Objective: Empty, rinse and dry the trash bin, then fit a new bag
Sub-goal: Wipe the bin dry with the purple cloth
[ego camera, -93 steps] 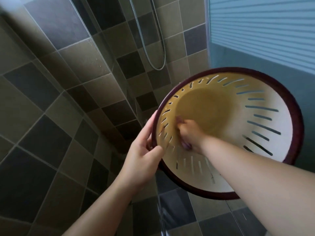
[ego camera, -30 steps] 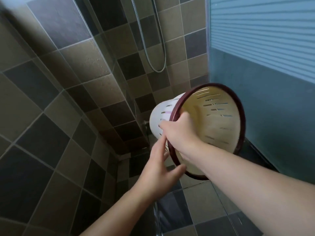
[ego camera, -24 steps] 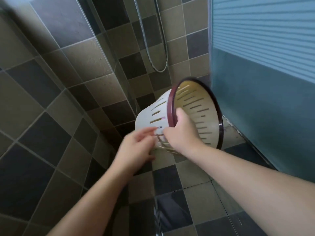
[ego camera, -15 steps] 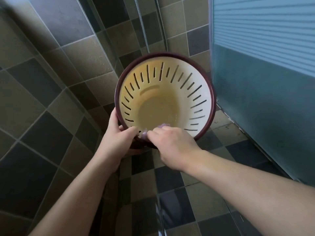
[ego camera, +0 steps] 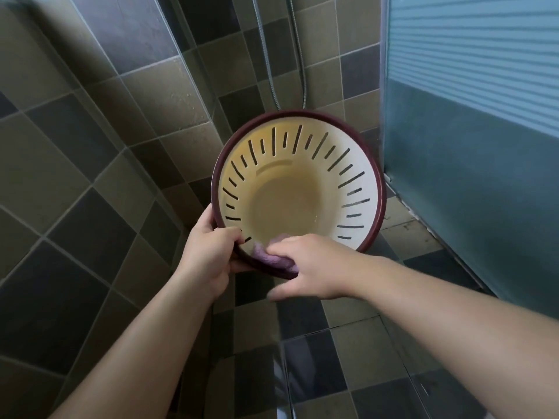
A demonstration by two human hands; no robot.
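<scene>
- Two tiled walls of tan and dark grey squares (ego camera: 99, 140) meet in a corner behind the scene, and a floor of the same checked tiles (ego camera: 317, 367) spreads beneath both forearms.
- To the right stands a frosted blue-grey glass panel with pale horizontal stripes across its upper part (ego camera: 472, 122), its lower edge meeting the floor.
- Held up above the floor in the middle is the round cream plastic trash bin with a dark maroon rim and slotted sides (ego camera: 302, 164), its mouth tipped toward the camera so that the yellowish bottom and the ring of narrow slits show.
- Down the corner behind the bin hangs a looped silver metal shower hose (ego camera: 299, 52), its lower bend hidden by the maroon rim.
- At the bin's near-left rim is the left hand (ego camera: 208, 255): thumb hooked over the edge to the inside, the other fingers wrapped under the outside, gripping it.
- Just beside it is the right hand (ego camera: 311, 264), knuckles up, fingers curled down over the near rim and pressing a cloth against it, thumb stretched out below.
- Smallest is that crumpled purple cloth (ego camera: 266, 257), bunched on the rim between the two hands and partly covered by the right fingers.
</scene>
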